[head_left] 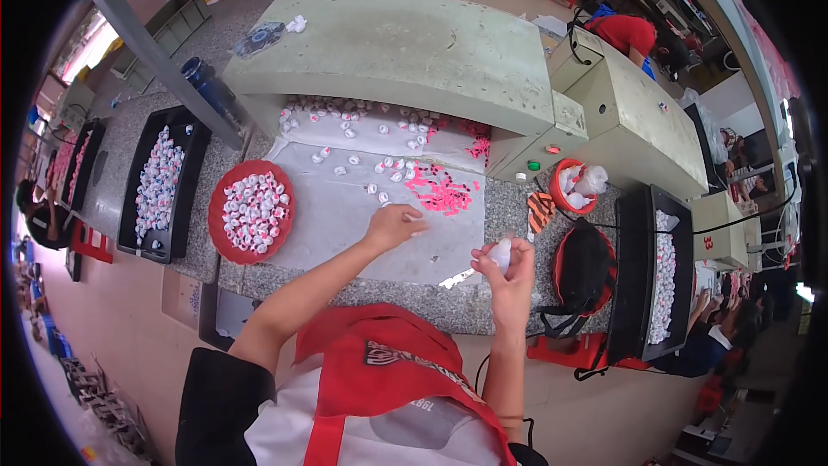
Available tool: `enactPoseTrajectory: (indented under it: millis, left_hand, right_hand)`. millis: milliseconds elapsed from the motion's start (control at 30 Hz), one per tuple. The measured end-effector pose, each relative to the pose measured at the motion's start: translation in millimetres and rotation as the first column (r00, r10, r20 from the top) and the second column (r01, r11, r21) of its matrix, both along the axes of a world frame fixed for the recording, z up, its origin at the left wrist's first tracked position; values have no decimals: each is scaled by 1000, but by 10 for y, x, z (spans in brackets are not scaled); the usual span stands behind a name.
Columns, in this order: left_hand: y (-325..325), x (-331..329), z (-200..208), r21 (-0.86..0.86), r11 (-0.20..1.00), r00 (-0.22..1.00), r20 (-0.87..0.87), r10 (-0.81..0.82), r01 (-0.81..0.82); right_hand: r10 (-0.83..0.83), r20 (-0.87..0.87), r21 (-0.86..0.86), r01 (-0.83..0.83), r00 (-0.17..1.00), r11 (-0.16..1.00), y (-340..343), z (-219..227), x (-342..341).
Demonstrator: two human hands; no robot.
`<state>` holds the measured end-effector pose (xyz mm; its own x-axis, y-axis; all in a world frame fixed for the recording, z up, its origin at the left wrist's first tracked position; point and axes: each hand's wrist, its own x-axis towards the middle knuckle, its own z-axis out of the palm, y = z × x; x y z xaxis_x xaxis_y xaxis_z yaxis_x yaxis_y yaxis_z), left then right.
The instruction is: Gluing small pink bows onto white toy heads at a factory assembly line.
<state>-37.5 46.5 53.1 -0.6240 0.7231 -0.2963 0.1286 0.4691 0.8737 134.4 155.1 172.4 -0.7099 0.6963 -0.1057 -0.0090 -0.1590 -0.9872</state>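
Observation:
My right hand (509,280) is closed round a small whitish bottle (500,252), held upright above the table's front edge. Left of it, my left hand (395,228) hovers over a white sheet (345,246), its fingers loosely bent and apart, with nothing visible in them. Just beyond the left hand lies a spread of small pink pieces (444,194). Small white round parts (373,189) are scattered behind and beside them, some under a long greenish-grey machine housing (397,43). A red plate (226,237) heaped with similar white parts stands to the left.
On the right are a red bowl (580,206) with white bottles, a black bag (586,267) and a black tray (636,267) of small parts. Another black tray (197,155) stands at left, near a dark blue bottle (207,82). A co-worker in red (623,33) bends over beyond the machine.

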Motion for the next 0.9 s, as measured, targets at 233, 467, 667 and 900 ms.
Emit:
enactPoseTrajectory:
  millis: [233,467,667,900]
  left_hand:
    - [-209,373,1597,565,679,641,746,-178,-469]
    - [-346,652,1741,712,644,954,284,101,-280]
    - [-358,658,1757,724,666,982,98,159,-180]
    - [-380,647,1741,711,686,985,64,161,-159]
  right_hand:
    - [-114,-169,174,144,979,974,-410,663,-2]
    - [-29,-271,687,214,962,695,-493,721,176]
    - [-1,-266,737,204,964,644,-490,733,139]
    - [-3,-255,727,194,967,659,-477,716,139]
